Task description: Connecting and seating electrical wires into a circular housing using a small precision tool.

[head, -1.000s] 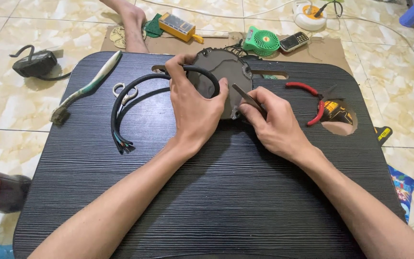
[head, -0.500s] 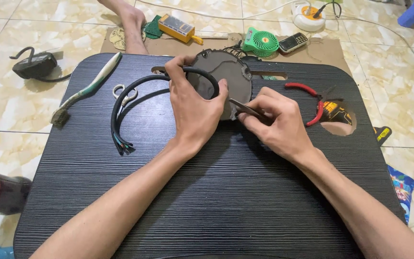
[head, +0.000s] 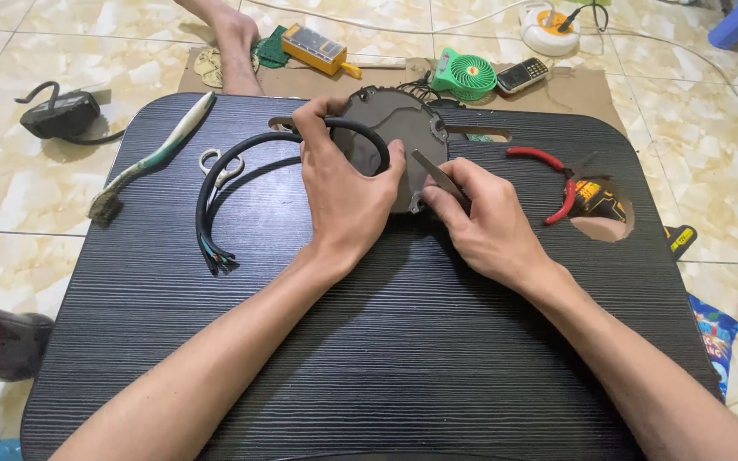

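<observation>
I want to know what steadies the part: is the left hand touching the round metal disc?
Touching. The head view shows the left hand lying flat on the round metal disc, thumb pressed on its face, no gap.
</observation>
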